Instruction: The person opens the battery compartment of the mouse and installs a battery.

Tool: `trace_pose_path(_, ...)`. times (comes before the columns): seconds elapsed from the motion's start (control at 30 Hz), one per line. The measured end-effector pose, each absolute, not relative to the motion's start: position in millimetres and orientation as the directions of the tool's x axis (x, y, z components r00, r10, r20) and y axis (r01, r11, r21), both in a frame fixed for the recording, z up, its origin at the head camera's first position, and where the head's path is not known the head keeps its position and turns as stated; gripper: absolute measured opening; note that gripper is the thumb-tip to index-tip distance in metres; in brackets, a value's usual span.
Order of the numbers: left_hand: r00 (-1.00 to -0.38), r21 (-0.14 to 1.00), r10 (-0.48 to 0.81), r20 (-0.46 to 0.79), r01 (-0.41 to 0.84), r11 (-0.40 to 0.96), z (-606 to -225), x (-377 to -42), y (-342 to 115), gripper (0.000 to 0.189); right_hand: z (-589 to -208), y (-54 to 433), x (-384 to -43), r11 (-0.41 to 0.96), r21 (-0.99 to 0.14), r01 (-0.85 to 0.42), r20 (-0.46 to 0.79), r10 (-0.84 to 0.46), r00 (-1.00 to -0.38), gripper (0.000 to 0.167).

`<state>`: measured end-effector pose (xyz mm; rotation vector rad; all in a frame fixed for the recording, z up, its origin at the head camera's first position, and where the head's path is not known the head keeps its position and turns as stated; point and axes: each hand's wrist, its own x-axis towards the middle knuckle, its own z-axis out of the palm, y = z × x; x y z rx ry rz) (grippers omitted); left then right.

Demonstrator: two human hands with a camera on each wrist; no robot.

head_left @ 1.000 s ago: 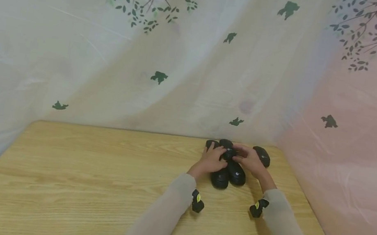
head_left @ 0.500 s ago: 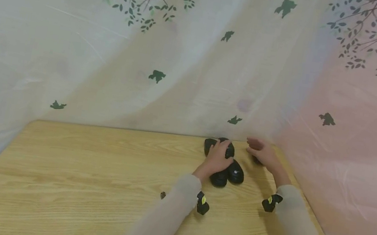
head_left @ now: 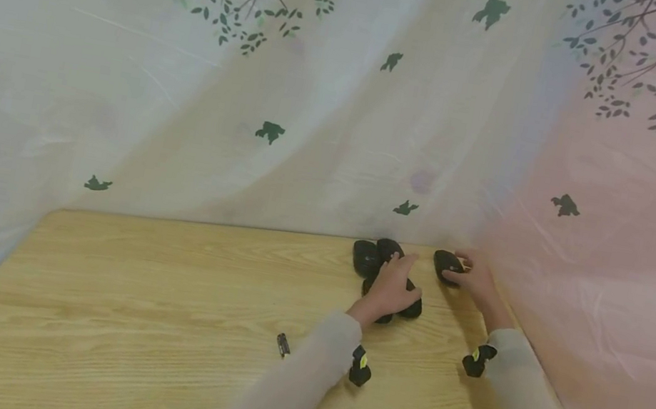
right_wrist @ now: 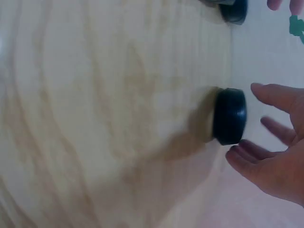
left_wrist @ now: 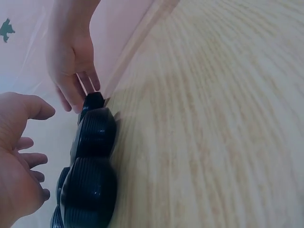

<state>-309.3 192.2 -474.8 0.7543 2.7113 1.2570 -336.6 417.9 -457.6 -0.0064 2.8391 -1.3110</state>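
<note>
Several black computer mice (head_left: pixel 366 259) lie in a tight cluster near the back edge of the wooden table. My left hand (head_left: pixel 393 288) is over this cluster with its fingers spread, partly covering the mice under it. In the left wrist view that hand (left_wrist: pixel 19 161) stands apart from the row of mice (left_wrist: pixel 90 190), thumb and fingers loose. A lone mouse (head_left: pixel 446 268) sits to the right of the cluster. My right hand (head_left: pixel 476 281) reaches around its right side. The right wrist view has the thumb apart from this mouse (right_wrist: pixel 230 116), the lower fingertips (right_wrist: pixel 236 159) right at its edge.
A small dark object (head_left: pixel 283 345) lies on the table (head_left: pixel 155 306), left of my left sleeve. Patterned cloth (head_left: pixel 198 125) hangs behind the table, and pink cloth (head_left: pixel 627 283) rises along its right side. Each cuff carries a small black camera (head_left: pixel 361 368).
My right hand has left the cluster and moved right to the lone mouse. My left hand has shifted slightly right over the cluster, and the small dark object has come out from behind the sleeve.
</note>
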Motion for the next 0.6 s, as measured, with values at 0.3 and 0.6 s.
trace_pose_path(0.3,-0.877,0.685,0.47,0.098,0.402,0.607,-480.3,-304.5,197.1,0.064,-471.9,413.1,-334.4,0.695,-0.707,0.135,-0.067,0.124,-0.99,0.076)
trace_pose_path(0.6,-0.871,0.676,0.49,0.026,0.377,0.633,-481.5,-302.7,195.2,0.06,-467.7,393.6,-324.7,0.701,-0.686,0.193,-0.128,0.145,-0.981,0.076)
